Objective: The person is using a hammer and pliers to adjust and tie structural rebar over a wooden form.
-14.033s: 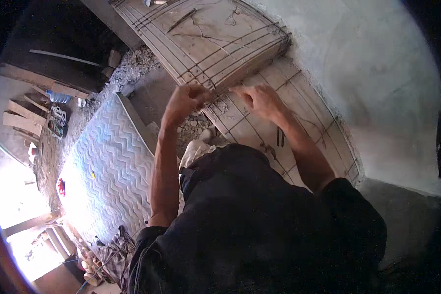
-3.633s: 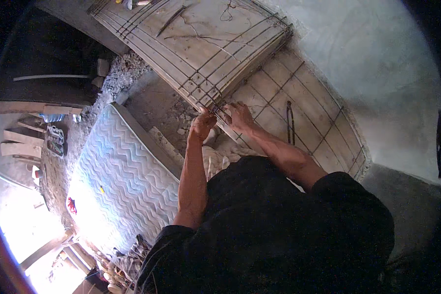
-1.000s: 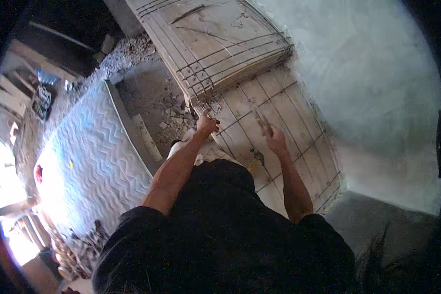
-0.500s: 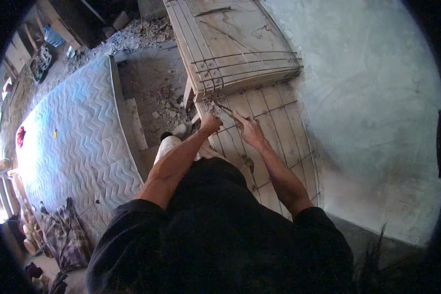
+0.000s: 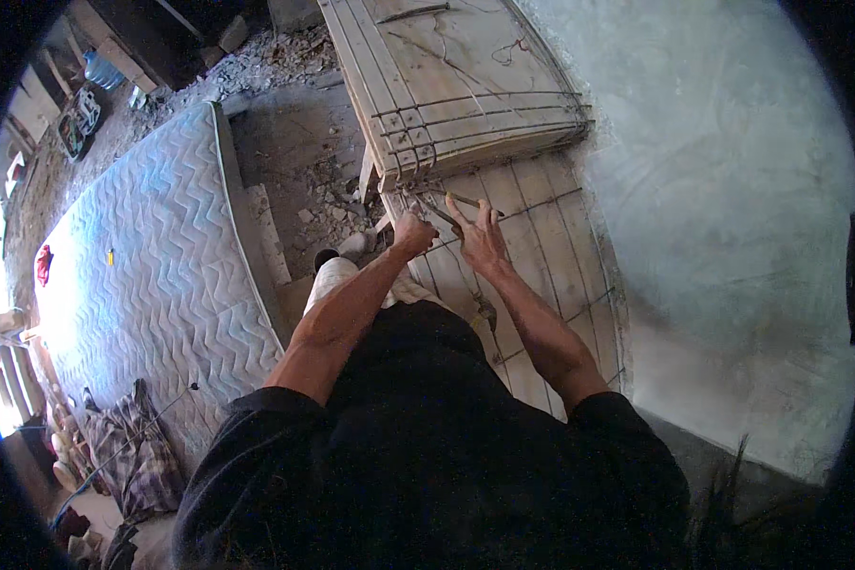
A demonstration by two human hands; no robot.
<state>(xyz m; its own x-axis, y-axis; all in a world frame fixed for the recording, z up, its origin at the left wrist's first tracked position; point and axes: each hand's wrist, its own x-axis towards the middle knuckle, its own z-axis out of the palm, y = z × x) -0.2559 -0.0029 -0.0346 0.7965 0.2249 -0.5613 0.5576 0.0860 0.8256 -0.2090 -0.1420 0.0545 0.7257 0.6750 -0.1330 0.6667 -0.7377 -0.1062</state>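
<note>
A thin metal tool [image 5: 444,211], seemingly a tie hook or pliers, lay across the steel rod mesh [image 5: 503,285] on the lower wooden board panel [image 5: 541,247], just below the edge of the raised upper panel [image 5: 465,85]. Its long axis ran slantwise from the left hand [image 5: 413,233] up toward the right hand [image 5: 480,237]. The left hand was closed in a fist around its near end; the right hand's fingers [image 5: 484,211] were spread, pressing on the mesh beside the tool's far end, so both hands were about equally near. Left of the panel lay rubble [image 5: 323,190], then a quilted mattress [image 5: 142,266] with a checked cloth [image 5: 133,446] at its foot. No container could be made out.
</note>
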